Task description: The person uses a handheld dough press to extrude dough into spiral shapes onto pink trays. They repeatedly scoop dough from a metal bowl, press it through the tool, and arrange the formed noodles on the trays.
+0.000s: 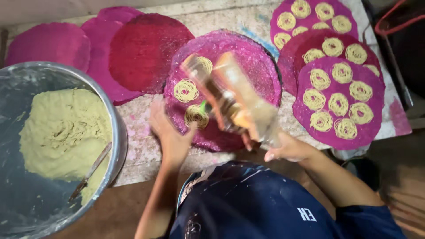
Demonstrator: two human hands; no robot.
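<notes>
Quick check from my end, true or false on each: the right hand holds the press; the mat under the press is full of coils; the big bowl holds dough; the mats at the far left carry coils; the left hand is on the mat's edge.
1. The right hand holds the press. True.
2. The mat under the press is full of coils. False: only about three coils show on it, with most of it bare.
3. The bowl holds dough. True; a utensil lies in it too.
4. The left mats carry coils. False: they are bare; the filled mats are at the right.
5. The left hand is at the mat's near edge. True.
</notes>
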